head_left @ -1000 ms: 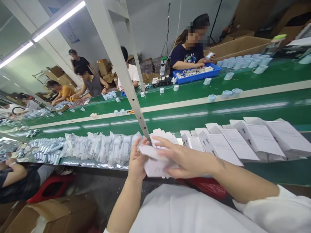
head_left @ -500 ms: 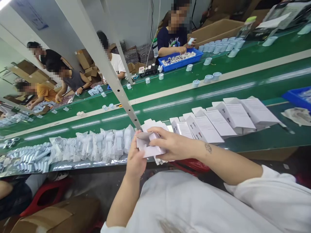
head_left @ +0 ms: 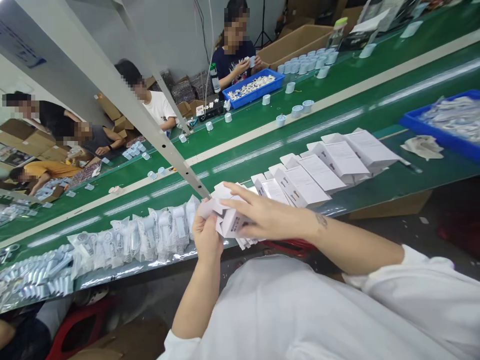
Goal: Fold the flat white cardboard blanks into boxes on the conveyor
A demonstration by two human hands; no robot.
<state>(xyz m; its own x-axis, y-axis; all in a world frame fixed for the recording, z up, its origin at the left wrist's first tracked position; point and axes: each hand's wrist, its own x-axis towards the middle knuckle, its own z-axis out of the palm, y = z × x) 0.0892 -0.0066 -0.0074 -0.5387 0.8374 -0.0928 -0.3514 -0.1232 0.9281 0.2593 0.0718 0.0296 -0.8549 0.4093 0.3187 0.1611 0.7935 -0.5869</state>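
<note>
Left hand (head_left: 205, 236) has its fingers closed on the lower edge of a folded white carton (head_left: 233, 223), right hand (head_left: 268, 216) has its fingers bent over the carton's top, and the carton is held in front of the near edge of the green conveyor belt (head_left: 390, 184). A row of overlapping white boxes (head_left: 300, 186) lies just right of the hands, and a row of clear bagged parts (head_left: 150, 232) runs left toward the lower left corner. A blue tray (head_left: 442, 136) sits at the right edge, while a co-worker (head_left: 234, 62) sits upper middle, holding a small pale cup (head_left: 252, 61) above another blue tray (head_left: 253, 95).
</note>
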